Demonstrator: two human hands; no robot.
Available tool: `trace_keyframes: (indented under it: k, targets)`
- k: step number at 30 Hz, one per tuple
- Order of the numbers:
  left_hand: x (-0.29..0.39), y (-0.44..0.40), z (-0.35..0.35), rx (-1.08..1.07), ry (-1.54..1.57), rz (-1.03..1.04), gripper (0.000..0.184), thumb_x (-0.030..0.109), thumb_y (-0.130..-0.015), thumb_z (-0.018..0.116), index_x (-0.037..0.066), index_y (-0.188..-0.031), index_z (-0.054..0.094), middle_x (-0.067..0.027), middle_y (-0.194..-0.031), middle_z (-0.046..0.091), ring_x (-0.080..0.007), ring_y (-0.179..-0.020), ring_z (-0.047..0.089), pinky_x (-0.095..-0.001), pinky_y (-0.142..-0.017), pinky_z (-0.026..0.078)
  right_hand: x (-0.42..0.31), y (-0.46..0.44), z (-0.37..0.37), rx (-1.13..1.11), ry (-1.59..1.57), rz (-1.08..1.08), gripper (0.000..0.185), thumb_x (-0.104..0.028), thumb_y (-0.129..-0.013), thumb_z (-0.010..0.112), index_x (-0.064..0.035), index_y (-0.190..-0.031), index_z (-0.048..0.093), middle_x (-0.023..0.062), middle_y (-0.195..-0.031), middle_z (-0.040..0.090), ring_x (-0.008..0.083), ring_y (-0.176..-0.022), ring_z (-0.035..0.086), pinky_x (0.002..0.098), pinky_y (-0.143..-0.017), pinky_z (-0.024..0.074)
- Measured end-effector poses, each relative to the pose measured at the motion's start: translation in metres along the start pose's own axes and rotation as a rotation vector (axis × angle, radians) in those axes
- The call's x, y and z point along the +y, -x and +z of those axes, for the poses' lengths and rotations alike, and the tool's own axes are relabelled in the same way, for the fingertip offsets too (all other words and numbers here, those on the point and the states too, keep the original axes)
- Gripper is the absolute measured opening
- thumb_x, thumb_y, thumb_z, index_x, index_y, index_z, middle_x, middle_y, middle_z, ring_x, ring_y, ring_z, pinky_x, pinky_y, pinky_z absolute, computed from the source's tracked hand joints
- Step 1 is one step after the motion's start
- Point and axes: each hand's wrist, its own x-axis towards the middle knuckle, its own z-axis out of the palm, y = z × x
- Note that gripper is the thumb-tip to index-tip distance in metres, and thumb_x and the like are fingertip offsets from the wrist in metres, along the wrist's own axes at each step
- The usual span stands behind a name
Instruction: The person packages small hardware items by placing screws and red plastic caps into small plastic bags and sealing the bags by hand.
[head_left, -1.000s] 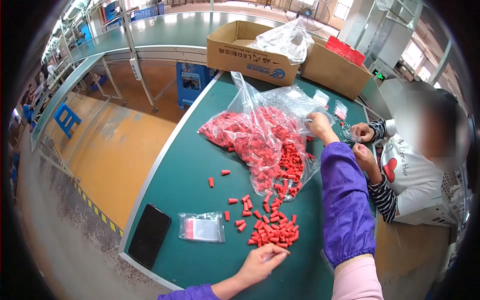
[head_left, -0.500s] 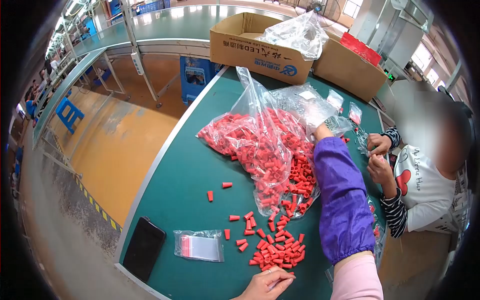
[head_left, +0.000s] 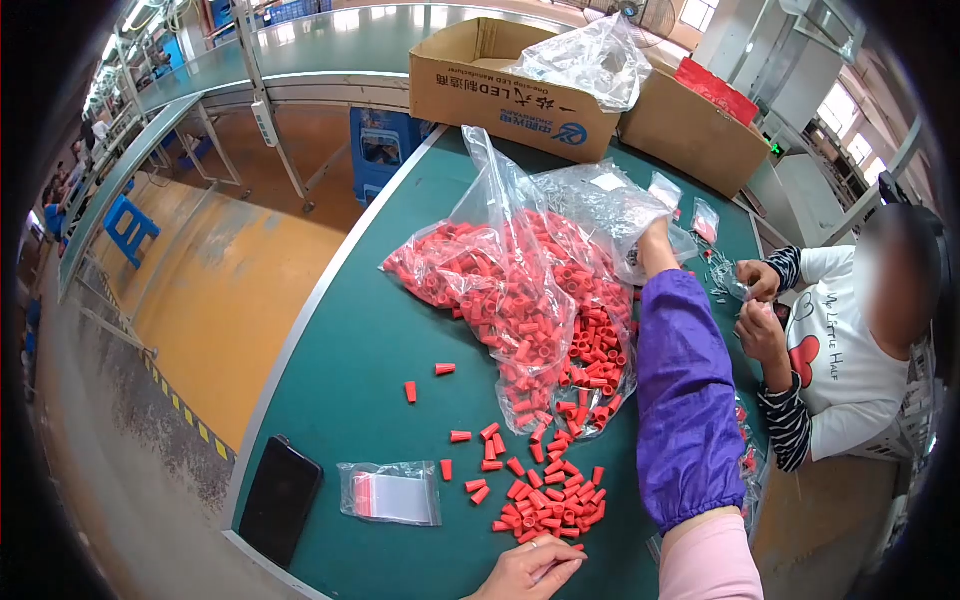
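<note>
My left hand [head_left: 532, 570] rests at the near edge of a pile of red caps [head_left: 550, 500], fingers curled together; what they hold, if anything, is hidden. My right hand [head_left: 655, 245] reaches into a clear bag [head_left: 610, 205] of small metal pieces, its fingers hidden by plastic. Left of that arm lies a large clear bag full of red caps [head_left: 490, 280], with caps spilling from its mouth. Several single caps lie loose on the green table [head_left: 370, 400]. A packet of small zip bags [head_left: 390, 494] lies left of the pile.
A black phone [head_left: 280, 502] lies at the table's left edge. Two cardboard boxes [head_left: 500, 100] stand at the back, one topped with clear plastic. At the right a co-worker [head_left: 850, 340] handles a small clear bag near scattered metal pieces and filled packets [head_left: 705, 220].
My right hand has gone from the edge of the metal-pieces bag into it. My left hand has stayed beside the cap pile. The view has shifted slightly.
</note>
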Motion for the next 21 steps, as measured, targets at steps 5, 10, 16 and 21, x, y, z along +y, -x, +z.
trace_keyframes:
  k: [5,10,16,21]
  targets:
    - [0.0,0.0,0.001,-0.004,-0.01,-0.014,0.007,0.001,-0.081,0.065,-0.001,-0.088,0.064,-0.0117,-0.084,0.063,-0.0217,-0.075,0.06,-0.0282,-0.065,0.046,0.028,-0.031,-0.026,-0.11,0.484,-0.495,0.024,-0.021,-0.085,0.058,-0.0012,-0.097,0.065,0.0095,-0.091,0.066,0.023,-0.084,0.061,0.0365,-0.072,0.0477]
    - [-0.001,0.0,0.0,0.0,0.006,-0.003,0.007,0.001,-0.081,0.065,-0.001,-0.088,0.064,-0.0116,-0.083,0.063,-0.0222,-0.076,0.061,-0.0286,-0.066,0.047,-0.023,0.003,0.005,0.281,-0.014,0.17,0.026,-0.025,-0.087,0.055,-0.0044,-0.101,0.063,0.0072,-0.09,0.065,0.0241,-0.082,0.061,0.0373,-0.072,0.0479]
    - [0.004,-0.001,-0.003,-0.018,-0.009,-0.021,0.007,0.001,-0.081,0.065,0.0,-0.089,0.064,-0.0119,-0.083,0.062,-0.0227,-0.076,0.061,-0.0294,-0.067,0.047,-0.049,0.025,0.004,0.268,-0.267,0.399,0.013,-0.021,-0.089,0.052,-0.0085,-0.088,0.056,0.0058,-0.072,0.057,0.0168,-0.055,0.053,0.0298,-0.045,0.0422]
    - [-0.005,0.001,-0.005,-0.076,0.003,-0.021,0.009,0.003,-0.084,0.064,0.0,-0.093,0.065,-0.0084,-0.084,0.061,-0.0167,-0.076,0.058,-0.0259,-0.067,0.046,-0.06,0.054,-0.036,-0.068,-0.54,0.58,0.021,-0.026,-0.094,0.047,-0.0061,-0.088,0.051,0.0049,-0.063,0.052,0.0125,-0.044,0.042,0.0255,-0.038,0.0362]
